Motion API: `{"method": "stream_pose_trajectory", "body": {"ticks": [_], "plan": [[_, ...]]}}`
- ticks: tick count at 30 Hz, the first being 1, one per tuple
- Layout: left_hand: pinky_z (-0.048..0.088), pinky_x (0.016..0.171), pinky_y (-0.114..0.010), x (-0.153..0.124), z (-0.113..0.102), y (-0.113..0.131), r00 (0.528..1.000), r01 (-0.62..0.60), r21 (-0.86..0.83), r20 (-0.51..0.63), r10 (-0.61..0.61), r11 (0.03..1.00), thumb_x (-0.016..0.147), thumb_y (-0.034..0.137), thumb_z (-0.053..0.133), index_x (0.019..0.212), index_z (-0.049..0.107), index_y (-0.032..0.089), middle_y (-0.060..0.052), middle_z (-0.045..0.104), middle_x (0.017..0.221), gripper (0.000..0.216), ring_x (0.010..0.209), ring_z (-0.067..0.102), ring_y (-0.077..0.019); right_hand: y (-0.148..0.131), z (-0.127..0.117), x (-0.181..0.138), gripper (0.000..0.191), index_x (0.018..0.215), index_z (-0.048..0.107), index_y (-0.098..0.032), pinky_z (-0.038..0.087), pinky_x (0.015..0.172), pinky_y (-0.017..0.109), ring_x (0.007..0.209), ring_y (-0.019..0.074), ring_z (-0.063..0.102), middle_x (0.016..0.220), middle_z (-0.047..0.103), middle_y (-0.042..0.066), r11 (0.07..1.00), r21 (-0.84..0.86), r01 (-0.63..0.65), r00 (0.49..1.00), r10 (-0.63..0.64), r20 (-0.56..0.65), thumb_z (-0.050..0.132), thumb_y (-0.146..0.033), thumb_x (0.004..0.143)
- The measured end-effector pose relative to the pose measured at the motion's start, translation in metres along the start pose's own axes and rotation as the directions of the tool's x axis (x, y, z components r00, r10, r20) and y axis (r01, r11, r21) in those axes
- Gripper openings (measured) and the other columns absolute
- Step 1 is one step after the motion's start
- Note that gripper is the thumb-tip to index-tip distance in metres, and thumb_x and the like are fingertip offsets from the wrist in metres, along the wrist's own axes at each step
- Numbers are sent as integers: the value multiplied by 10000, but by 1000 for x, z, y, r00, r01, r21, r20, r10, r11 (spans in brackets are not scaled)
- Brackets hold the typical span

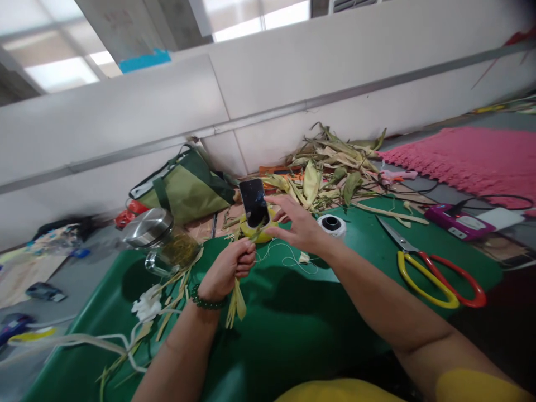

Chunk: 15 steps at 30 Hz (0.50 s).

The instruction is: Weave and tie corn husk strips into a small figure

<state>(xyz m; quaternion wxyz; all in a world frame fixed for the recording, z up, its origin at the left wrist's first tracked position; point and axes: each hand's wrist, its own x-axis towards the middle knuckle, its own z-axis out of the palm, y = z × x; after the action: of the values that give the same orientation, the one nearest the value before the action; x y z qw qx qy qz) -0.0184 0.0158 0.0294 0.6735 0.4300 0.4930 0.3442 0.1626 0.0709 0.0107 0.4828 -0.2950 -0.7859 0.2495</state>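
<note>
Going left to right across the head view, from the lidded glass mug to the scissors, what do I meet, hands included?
Lidded glass mug → left hand gripping husk strips → right hand, fingers spread → white roll with a dark centre → scissors with yellow and red handles.

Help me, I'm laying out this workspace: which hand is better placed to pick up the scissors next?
The right hand, I'd judge: its fingers look spread apart beside the phone, and the scissors lie on its side. The left hand is closed around husk strips, farther away.
</note>
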Motion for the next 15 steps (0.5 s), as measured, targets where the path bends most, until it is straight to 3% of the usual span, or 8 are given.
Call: {"method": "stream_pose_trajectory", "body": {"ticks": [1,4,7,9,10,12,14,15], "plan": [[105,334,-115,0,3,-2,1000,14,30,18,-14,999,765,275,519,603,340,189,106,230,477,256,381,125,-21,1,4,0,422,1140,590,-171,453,594,242,656,111,553,978,626,64,998,60,-27,999,26,25,655,-362,770],[101,339,-113,0,9,-5,997,26,29,67,-28,999,755,278,527,598,323,191,106,224,477,271,383,125,-18,10,7,4,203,793,641,-152,393,497,220,511,89,479,606,561,-15,950,231,-208,978,209,24,617,-352,777],[96,331,-116,-1,9,-5,995,36,-68,93,-30,997,770,325,534,600,322,192,109,210,478,303,385,105,-19,19,-2,9,231,718,583,-163,333,413,197,417,58,417,548,525,-40,830,457,-320,879,440,-184,596,-387,771],[100,327,-115,-2,7,-4,994,50,-132,98,-37,990,782,338,538,611,339,190,111,207,484,301,388,100,-21,19,-8,11,236,727,579,-159,283,372,176,386,33,364,560,533,-45,778,523,-349,825,520,-223,607,-392,757],[103,325,-114,-2,6,-3,994,54,-155,97,-40,986,788,333,539,617,346,188,110,209,487,296,390,102,-22,17,-9,11,230,728,588,-152,264,359,166,383,23,349,569,540,-43,759,518,-395,831,535,-151,628,-379,741],[110,325,-111,-2,4,-2,995,55,-183,87,-39,982,799,309,537,628,356,185,109,216,491,278,389,112,-22,9,-5,8,226,780,618,-140,273,351,151,390,13,369,622,585,-32,707,461,-536,834,527,162,687,-336,691],[114,326,-108,-1,2,-1,997,43,-191,64,-31,981,806,286,534,640,364,182,107,227,492,259,385,121,-20,1,5,3,313,915,624,-146,360,386,151,418,25,456,702,639,-18,646,381,-661,734,452,507,723,-293,657],[117,327,-106,-1,1,0,998,32,-191,50,-23,981,808,281,535,646,369,180,107,233,493,254,382,126,-19,-2,10,0,347,962,612,-149,400,410,159,430,38,493,703,647,-19,630,345,-696,676,413,610,722,-277,660]]}}
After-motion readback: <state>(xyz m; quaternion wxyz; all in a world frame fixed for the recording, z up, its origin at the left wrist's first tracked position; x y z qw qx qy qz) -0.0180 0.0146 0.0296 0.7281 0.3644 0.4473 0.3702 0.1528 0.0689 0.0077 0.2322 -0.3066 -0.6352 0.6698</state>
